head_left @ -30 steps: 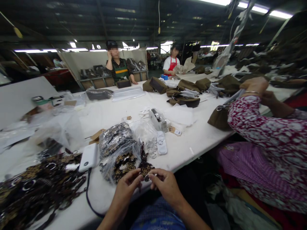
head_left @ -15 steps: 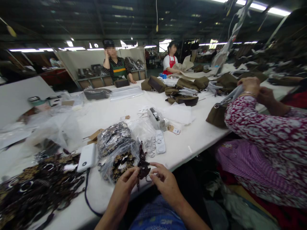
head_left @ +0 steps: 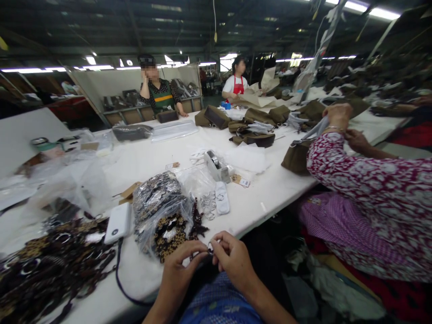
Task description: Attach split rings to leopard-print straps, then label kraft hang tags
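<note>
At the table's front edge, my left hand (head_left: 185,261) pinches a small dark piece, mostly hidden by its fingers. My right hand (head_left: 231,256) is closed on a metal ring (head_left: 209,246), and its fingertips meet those of my left hand. Just beyond them a dark braided strap piece (head_left: 197,220) lies beside a clear plastic bag (head_left: 162,202) of leopard-print pieces. Several loose metal rings (head_left: 208,204) lie near a white pouch (head_left: 222,198).
A heap of dark straps (head_left: 50,265) and a white power bank (head_left: 117,222) with a cable lie left. A tape dispenser (head_left: 216,165) stands mid-table. At right, a person's hands (head_left: 339,119) hold a brown bag (head_left: 297,157). Two people are across the table.
My hands have come together at the ring. The dark strap piece that was between them now lies on the table beside the plastic bag. The view has shifted slightly.
</note>
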### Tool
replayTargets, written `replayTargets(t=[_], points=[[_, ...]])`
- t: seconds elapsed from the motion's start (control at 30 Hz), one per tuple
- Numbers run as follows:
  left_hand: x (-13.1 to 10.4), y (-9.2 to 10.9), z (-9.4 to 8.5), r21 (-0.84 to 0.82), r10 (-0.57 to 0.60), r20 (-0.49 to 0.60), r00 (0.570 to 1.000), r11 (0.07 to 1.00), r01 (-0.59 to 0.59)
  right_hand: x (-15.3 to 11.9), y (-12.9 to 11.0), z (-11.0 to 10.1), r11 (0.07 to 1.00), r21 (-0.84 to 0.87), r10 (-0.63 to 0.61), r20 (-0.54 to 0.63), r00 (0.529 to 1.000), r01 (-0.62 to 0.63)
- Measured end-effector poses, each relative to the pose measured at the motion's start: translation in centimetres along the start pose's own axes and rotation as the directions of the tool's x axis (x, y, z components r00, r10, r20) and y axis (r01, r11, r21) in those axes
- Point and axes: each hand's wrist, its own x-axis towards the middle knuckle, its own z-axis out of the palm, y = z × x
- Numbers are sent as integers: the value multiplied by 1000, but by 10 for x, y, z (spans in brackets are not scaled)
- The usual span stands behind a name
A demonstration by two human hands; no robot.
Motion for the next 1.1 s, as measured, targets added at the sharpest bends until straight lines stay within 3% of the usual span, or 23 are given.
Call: replayTargets(t=[0.4, 0.5, 0.7, 0.83, 0.9, 1.0, 1.1], points=[[-1, -4, 3, -139, -194, 71, 978, 969, 203, -7, 3, -4, 992, 72, 94, 173, 981, -108], [-3, -1, 6, -169, -299, 66, 952, 937, 306, -12, 3, -6, 999, -8, 49, 147, 988, -49], [-9, 1, 16, -328, -444, 214, 870, 806, 493, -22, 10, -10, 938, -286, -168, 122, 978, 196], [-7, -2, 21, -406, -501, 157, 851, 753, 518, -23, 11, -8, 912, -332, -195, 165, 967, 241], [-3, -2, 18, -386, -494, 132, 859, 773, 504, -22, 10, -5, 934, -287, -170, 171, 970, 214], [1, -3, 3, -281, -424, 67, 903, 860, 425, -20, 11, -5, 988, -135, -64, 74, 995, 73], [-4, -13, -15, 23, -276, -69, 959, 960, 278, -17, 15, -7, 999, 27, 35, -21, 999, -34]])
